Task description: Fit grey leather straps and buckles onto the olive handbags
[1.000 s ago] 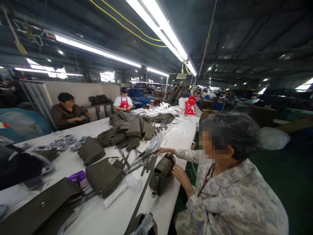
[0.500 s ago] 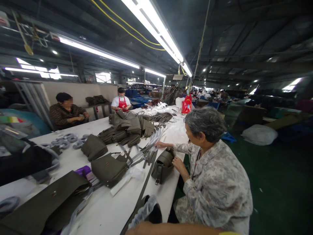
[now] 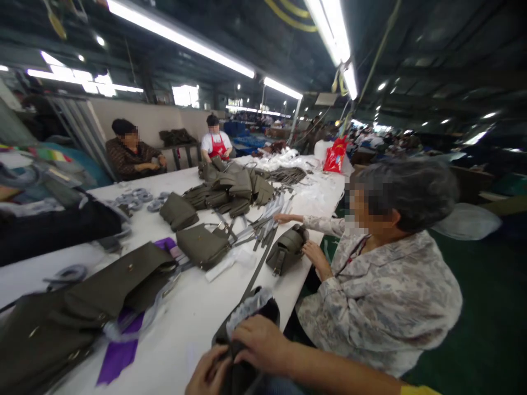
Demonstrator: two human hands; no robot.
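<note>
At the bottom of the head view, my right hand [image 3: 263,341] reaches in from the right with its fingers closed on a dark olive bag [image 3: 269,310]. The bag is open at the top, and crumpled translucent wrapping [image 3: 251,306] shows at its mouth. Just left of and below it, my left hand [image 3: 209,372] has its fingers curled against the same bag's near edge. The bag's lower part runs out of the picture. A long olive strap [image 3: 258,269] extends from beside the bag up the table.
On my right sits a co-worker [image 3: 382,296] whose hands are at another olive bag [image 3: 287,249] and straps. Olive bags [image 3: 201,245] and a larger pile [image 3: 230,186] cover the white table [image 3: 173,334]. Purple material [image 3: 123,351] lies left. Two people sit across.
The view has tilted down and swung left, so the scene sits higher and further right. Both my hands now show at the bag; before, only part of one arm and hand did.
</note>
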